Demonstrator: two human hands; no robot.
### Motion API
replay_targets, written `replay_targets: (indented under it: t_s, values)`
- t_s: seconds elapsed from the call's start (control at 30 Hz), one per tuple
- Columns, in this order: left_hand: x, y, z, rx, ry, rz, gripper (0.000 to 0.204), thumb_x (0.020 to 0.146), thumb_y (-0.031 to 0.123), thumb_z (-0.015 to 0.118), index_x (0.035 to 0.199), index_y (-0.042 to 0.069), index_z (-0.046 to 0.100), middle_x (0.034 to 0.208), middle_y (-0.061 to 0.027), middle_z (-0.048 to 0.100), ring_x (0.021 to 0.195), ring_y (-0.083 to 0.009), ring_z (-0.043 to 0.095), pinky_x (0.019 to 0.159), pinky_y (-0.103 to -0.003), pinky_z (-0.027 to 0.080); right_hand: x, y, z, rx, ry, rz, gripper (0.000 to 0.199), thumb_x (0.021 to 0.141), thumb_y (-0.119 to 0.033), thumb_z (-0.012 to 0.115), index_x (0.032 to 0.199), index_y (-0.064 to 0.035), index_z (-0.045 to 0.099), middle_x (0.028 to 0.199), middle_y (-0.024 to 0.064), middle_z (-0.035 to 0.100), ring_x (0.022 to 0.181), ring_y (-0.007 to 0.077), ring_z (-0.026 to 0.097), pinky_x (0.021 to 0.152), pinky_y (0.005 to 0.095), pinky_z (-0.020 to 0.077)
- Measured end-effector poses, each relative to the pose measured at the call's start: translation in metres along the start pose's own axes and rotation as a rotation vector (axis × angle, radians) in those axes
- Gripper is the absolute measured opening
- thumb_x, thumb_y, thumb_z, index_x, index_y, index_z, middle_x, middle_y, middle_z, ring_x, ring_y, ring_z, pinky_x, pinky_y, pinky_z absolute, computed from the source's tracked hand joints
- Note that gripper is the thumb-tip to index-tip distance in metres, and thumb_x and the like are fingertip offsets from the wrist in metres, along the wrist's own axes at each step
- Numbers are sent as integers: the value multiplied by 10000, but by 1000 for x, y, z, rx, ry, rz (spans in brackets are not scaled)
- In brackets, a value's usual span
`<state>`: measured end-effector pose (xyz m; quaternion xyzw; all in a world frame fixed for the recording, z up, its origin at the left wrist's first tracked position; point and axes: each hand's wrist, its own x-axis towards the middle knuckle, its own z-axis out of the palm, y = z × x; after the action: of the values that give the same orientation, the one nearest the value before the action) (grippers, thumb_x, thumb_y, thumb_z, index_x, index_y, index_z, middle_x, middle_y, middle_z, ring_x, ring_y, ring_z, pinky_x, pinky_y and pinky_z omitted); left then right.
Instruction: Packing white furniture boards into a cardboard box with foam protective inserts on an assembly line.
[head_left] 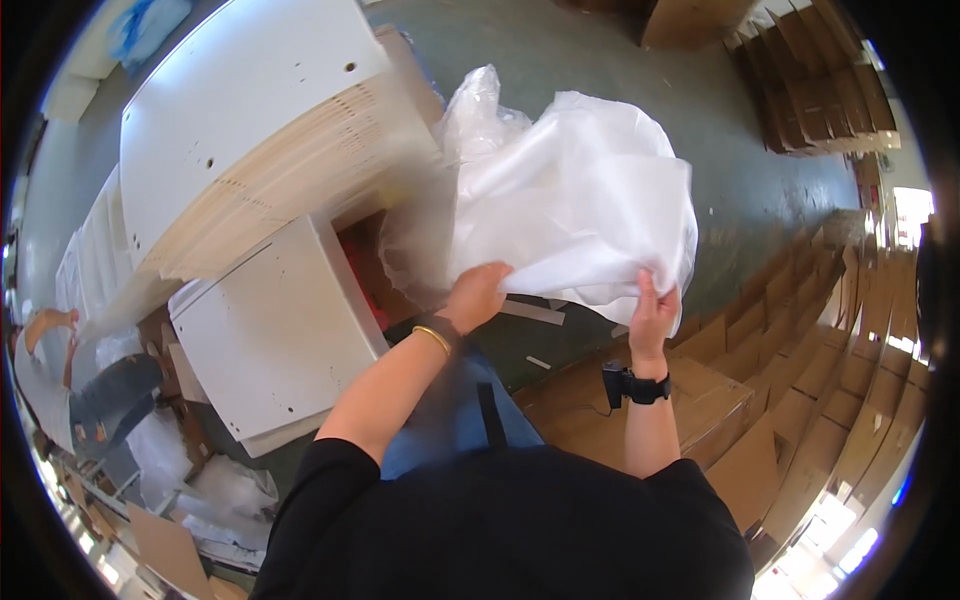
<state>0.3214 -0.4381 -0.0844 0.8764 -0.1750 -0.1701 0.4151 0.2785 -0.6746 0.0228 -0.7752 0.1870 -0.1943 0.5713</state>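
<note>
In front of me a large white foam sheet hangs loosely between my hands, its far part bunched and billowing. My left hand is closed on the near left edge of the sheet. At the near right corner my right hand pinches the sheet between thumb and fingers. A crumpled clear plastic wrap shows at the sheet's far left. To the left of my left hand lie white panels with small drilled holes.
A tall stack of white panels stands at the far left. Flattened cardboard boxes line the right side, with more cardboard stacks at the far right. White strips lie on the floor. Another person works at the left rim.
</note>
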Motion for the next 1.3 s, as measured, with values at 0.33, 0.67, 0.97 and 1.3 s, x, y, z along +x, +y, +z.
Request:
replay_targets:
  t_s: [0.33,0.67,0.97,1.3]
  values:
    - [-195,-17,-117,-841,139,-494,115,797,103,479,735,44,556,669,21,522,573,-87,486,506,-244,381,-25,-57,126,116,119,-263,251,877,-105,513,1081,42,517,1055,104,567,929,170,532,813,267,408]
    - [-395,-209,-295,-647,491,-926,368,872,406,533,702,80,544,635,74,438,566,-25,408,502,-175,342,-181,-49,295,-346,-771,-596,679,777,-283,653,1319,-43,322,1348,190,316,1237,349,314,1018,459,251]
    - [-394,-323,-372,263,143,-993,698,779,671,429,702,-13,543,693,-171,596,678,-334,578,658,-417,442,-288,19,349,-929,-1171,-626,594,813,-412,555,1340,-250,335,1404,98,268,1303,320,219,1038,528,194]
    - [-345,-290,-397,805,453,-291,601,694,190,661,1226,73,405,1231,-138,437,1181,-310,367,990,-445,278,-340,2,376,-1050,-1039,-422,635,780,-335,604,1340,-205,335,1404,113,250,1289,297,243,1003,465,268]
